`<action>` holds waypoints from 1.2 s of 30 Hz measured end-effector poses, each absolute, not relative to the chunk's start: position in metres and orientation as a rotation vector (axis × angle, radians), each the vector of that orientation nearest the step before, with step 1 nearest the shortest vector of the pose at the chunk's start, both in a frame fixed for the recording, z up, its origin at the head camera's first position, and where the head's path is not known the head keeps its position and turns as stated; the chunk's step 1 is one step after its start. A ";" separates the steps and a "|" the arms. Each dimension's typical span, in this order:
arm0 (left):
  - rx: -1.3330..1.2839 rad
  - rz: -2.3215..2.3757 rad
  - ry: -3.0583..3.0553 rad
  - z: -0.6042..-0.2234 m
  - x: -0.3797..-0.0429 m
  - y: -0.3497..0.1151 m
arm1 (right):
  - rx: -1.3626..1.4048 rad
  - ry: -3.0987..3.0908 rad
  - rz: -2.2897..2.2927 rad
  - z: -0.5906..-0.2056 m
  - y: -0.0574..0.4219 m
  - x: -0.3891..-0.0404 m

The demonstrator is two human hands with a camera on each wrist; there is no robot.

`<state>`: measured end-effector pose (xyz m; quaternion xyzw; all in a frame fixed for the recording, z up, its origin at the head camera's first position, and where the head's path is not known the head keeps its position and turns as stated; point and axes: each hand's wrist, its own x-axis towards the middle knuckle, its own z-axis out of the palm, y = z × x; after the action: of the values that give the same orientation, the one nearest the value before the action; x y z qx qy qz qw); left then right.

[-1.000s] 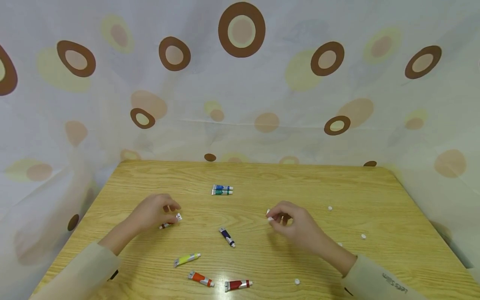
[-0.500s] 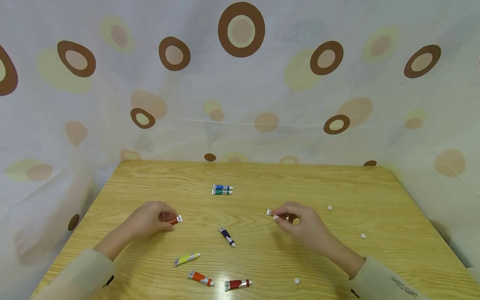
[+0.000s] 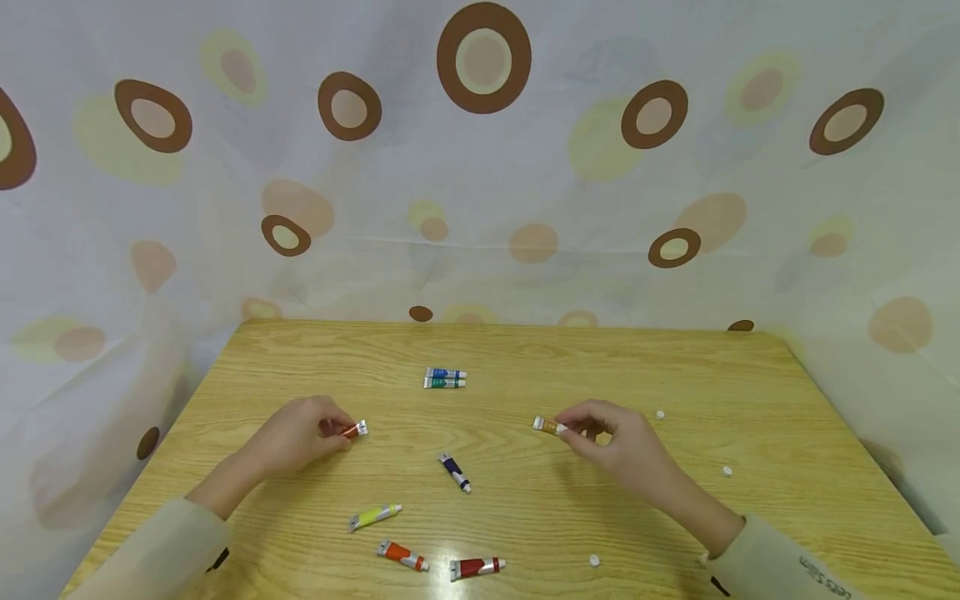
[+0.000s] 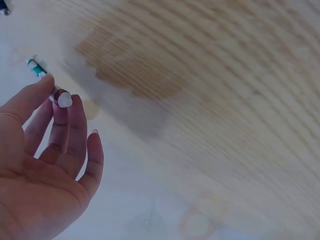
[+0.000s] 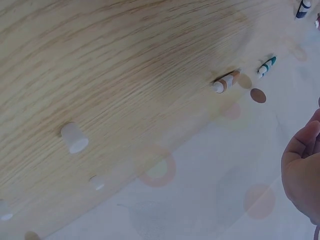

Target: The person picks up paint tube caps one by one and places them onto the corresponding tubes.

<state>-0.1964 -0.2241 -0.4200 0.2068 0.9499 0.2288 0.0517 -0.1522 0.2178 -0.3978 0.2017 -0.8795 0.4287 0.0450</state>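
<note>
Nearest me lie a dark red tube (image 3: 477,568) and an orange tube (image 3: 402,556), then a yellow tube (image 3: 375,517) and a dark blue tube (image 3: 454,473). Beyond, my left hand (image 3: 288,437) pinches a red-brown tube (image 3: 352,432); my right hand (image 3: 621,443), thumb and forefinger slightly parted, is near the ochre tube (image 3: 550,426) on the table (image 3: 750,383). Farthest, blue (image 3: 446,374) and green tubes (image 3: 446,383) lie side by side.

The left of the hands (image 3: 298,433) partly hides the brownish-red tube (image 3: 353,431), too small to read.

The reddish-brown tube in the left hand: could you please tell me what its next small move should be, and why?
I'd perhaps lay the reddish-brown tube on the table, since the left hand pinches it and the yellow tube lies there.
</note>
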 end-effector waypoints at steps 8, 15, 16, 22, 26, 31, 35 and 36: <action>0.696 0.699 2.919 -0.411 -0.198 -0.213 | 0.601 -2.667 1.334 -0.398 0.220 -0.153; 0.778 0.748 2.918 -0.404 -0.200 -0.201 | 0.593 -2.658 1.342 -0.396 0.220 -0.152; 0.785 0.751 2.919 -0.403 -0.200 -0.199 | 0.594 -2.656 1.345 -0.395 0.221 -0.152; 0.799 0.751 2.915 -0.395 -0.201 -0.187 | 0.592 -2.649 1.364 -0.393 0.222 -0.153; 0.844 0.760 2.908 -0.392 -0.203 -0.178 | 0.584 -2.646 1.368 -0.392 0.222 -0.153; 0.912 0.796 2.896 -0.387 -0.203 -0.167 | 0.581 -2.648 1.360 -0.392 0.222 -0.153; 0.929 0.830 2.884 -0.385 -0.203 -0.160 | 0.589 -2.637 1.352 -0.391 0.223 -0.153; 0.934 0.845 2.880 -0.384 -0.203 -0.158 | 0.589 -2.634 1.354 -0.391 0.223 -0.153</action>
<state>-0.2032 -0.1579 -0.3840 0.2972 0.9162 0.2688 -0.0008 -0.1525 0.2231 -0.3911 0.1948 -0.8707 0.4476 0.0607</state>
